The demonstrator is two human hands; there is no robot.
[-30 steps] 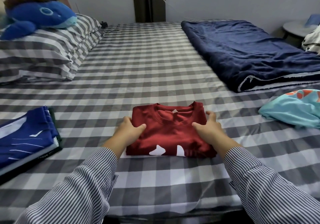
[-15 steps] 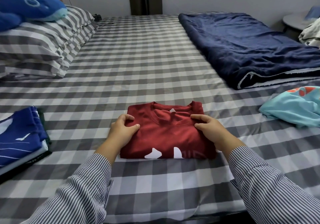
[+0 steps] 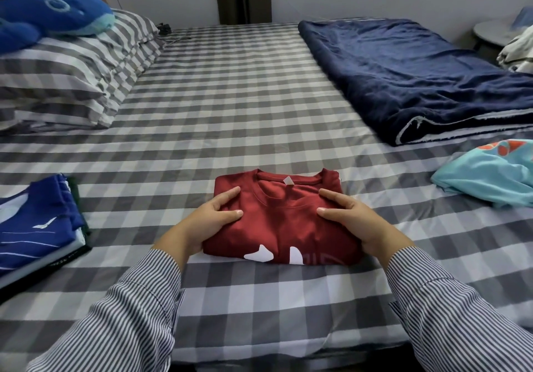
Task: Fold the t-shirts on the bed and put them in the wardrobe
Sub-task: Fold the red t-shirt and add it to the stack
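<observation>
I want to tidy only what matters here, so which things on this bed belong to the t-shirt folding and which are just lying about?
Part of the job:
red t-shirt, under both hands
folded blue stack
unfolded turquoise t-shirt

Just lying about:
navy blanket
striped pillows
blue plush whale

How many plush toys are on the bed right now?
1: a blue whale plush toy on the striped pillows at the far left. Something brown behind it is cut off, maybe another.

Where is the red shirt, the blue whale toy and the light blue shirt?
red shirt point(image 3: 284, 227), head view, middle of its folded front.
blue whale toy point(image 3: 54, 11), head view, its body beside the eye.
light blue shirt point(image 3: 487, 178), head view, its crumpled middle.
</observation>
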